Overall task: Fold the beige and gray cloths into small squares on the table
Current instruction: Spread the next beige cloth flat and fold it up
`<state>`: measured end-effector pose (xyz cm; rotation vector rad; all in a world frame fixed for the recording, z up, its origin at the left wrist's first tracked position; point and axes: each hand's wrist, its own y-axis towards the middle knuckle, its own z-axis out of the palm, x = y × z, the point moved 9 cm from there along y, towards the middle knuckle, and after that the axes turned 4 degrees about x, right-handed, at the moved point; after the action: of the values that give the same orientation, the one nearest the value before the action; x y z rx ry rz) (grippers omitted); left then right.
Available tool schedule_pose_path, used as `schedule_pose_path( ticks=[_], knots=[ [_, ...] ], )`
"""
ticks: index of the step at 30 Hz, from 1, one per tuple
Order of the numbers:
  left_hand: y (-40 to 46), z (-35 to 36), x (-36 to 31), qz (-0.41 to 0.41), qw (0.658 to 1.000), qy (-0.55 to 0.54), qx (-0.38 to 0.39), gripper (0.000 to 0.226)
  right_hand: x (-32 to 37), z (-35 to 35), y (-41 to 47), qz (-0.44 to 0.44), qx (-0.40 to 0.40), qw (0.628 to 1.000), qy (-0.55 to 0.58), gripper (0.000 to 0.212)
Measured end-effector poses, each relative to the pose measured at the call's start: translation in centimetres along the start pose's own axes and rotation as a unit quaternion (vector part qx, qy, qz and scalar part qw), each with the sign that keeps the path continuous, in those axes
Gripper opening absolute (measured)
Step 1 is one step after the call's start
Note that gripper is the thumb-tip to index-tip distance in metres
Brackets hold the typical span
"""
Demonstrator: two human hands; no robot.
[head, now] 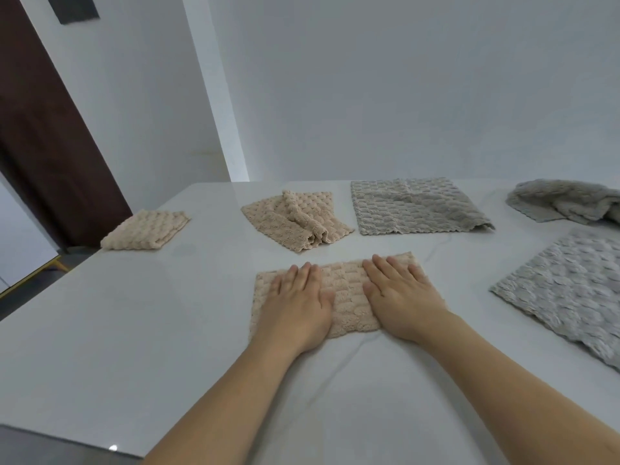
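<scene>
Now both hands, left (297, 305) and right (401, 298), press flat with straight fingers on the folded beige cloth (345, 297) on the white surface (134, 330) by a pale wall (402, 95).

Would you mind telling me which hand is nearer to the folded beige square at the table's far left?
Left. The left hand lies on the side toward the folded beige square; the right hand is farther right.

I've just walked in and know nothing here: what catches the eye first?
Two bare hands, the left hand and the right hand, press flat on a beige cloth at the table's middle. Behind it lies a rumpled beige cloth, with gray cloths to the right.
</scene>
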<state>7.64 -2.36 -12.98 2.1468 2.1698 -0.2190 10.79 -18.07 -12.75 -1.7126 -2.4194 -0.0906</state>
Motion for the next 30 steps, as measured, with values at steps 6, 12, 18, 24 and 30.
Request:
schedule_pose_path(
  ticks=[6, 12, 18, 24, 30],
  knots=[
    [-1.4, -1.2, 5.3, -0.063, 0.996, 0.055, 0.025, 0.061, -3.5, -0.7, -0.5, 0.057, 0.012, 0.998, -0.019, 0.057],
    [-0.1, -2.1, -0.9, 0.008, 0.999, 0.011, -0.041, 0.060, 1.5, -1.7, 0.0, -0.006, -0.035, 0.999, 0.015, 0.053],
    [0.1, 0.0, -0.9, 0.022, 1.000, 0.006, 0.004, 0.062, 1.4, 0.2, 0.2, -0.023, -0.007, 1.000, 0.003, 0.054],
    [-0.7, -0.2, 2.1, -0.004, 1.000, 0.008, 0.019, 0.062, -0.4, 0.0, -0.3, -0.005, 0.002, 1.000, -0.007, 0.056],
    [-1.7, -2.2, 6.4, -0.070, 0.994, 0.073, 0.035, 0.062, -2.7, -1.2, -0.8, 0.046, 0.023, 0.997, -0.061, 0.058]
  ],
)
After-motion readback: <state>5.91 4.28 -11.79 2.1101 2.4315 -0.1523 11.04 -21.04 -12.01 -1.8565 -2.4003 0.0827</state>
